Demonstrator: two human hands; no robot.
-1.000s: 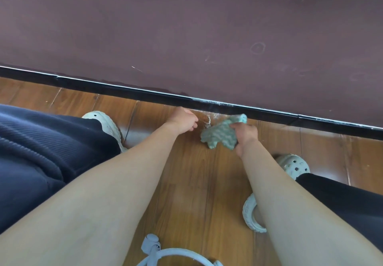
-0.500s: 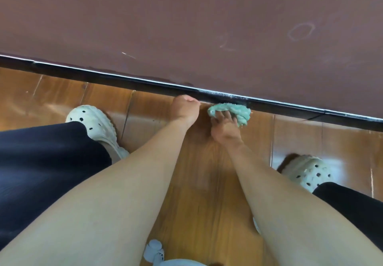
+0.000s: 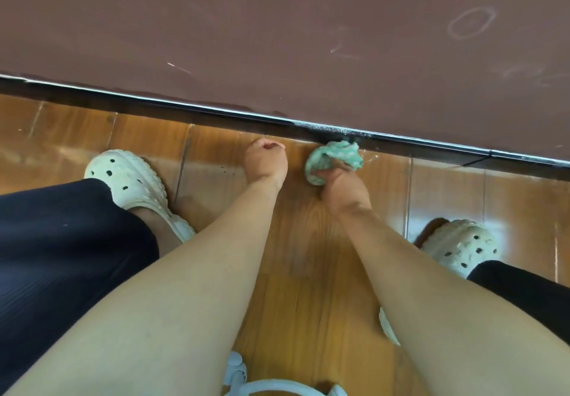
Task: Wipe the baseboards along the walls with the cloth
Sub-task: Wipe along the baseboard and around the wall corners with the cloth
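A black baseboard (image 3: pixel 172 111) runs along the foot of a dark reddish wall (image 3: pixel 277 31), slanting down to the right. My right hand (image 3: pixel 342 188) grips a bunched green cloth (image 3: pixel 334 158), and the cloth's far end presses against the baseboard where pale dust specks show. My left hand (image 3: pixel 266 161) is curled into a fist holding nothing, on the wooden floor just left of the cloth and close to the baseboard.
Wooden floor planks (image 3: pixel 308 256) lie below the baseboard. My white clog shoes stand at the left (image 3: pixel 129 182) and right (image 3: pixel 459 241), with dark trouser legs beside them. A white curved object (image 3: pixel 277 385) sits at the bottom edge. Chalk-like marks dot the wall.
My right hand carried the cloth from the floor up against the baseboard. The left fist shifted slightly towards the baseboard. The view moved closer to the floor.
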